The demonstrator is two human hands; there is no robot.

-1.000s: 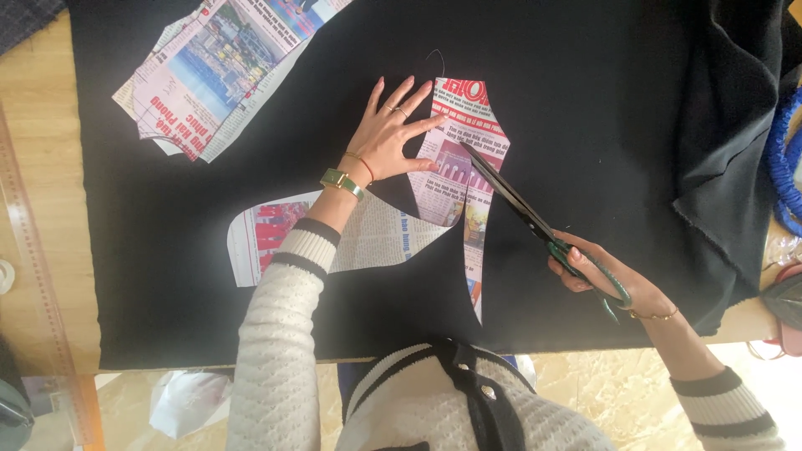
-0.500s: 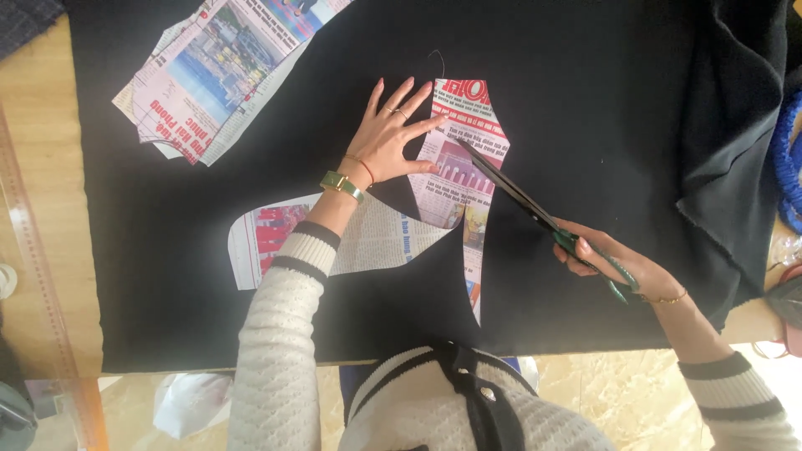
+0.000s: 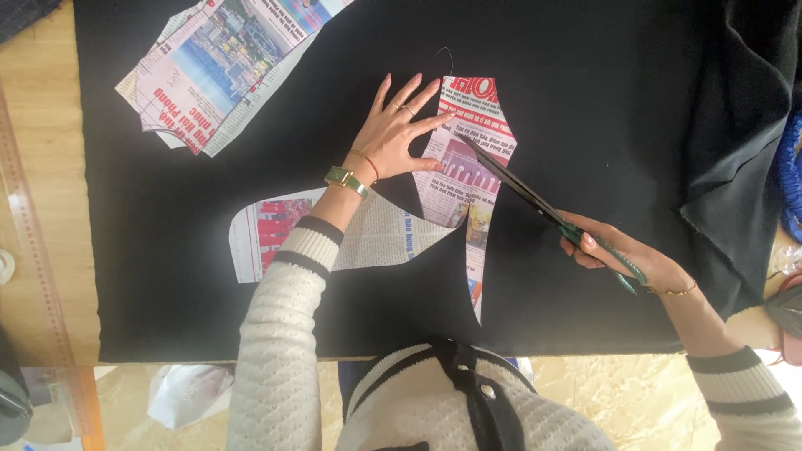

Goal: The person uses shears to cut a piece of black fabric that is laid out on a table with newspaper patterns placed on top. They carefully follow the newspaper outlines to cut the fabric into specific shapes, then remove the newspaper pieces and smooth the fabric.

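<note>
My left hand (image 3: pixel 396 132) lies flat with fingers spread on the black fabric (image 3: pixel 585 100), its fingertips pressing the left edge of a newspaper pattern piece (image 3: pixel 469 179). My right hand (image 3: pixel 628 259) grips the green handles of long scissors (image 3: pixel 535 198). The blades point up-left and lie across the pattern piece, tips near my left fingertips. A second newspaper pattern piece (image 3: pixel 267 234) lies under my left forearm.
Several cut newspaper sheets (image 3: pixel 217 67) lie stacked at the upper left of the fabric. A long ruler (image 3: pixel 33 242) runs along the wooden table's left edge. The fabric bunches in folds (image 3: pixel 743 167) at the right. A crumpled white bag (image 3: pixel 188 392) lies on the floor.
My right hand and the scissors have shifted slightly right and up along the pattern's edge. My left hand has stayed pressed in place.
</note>
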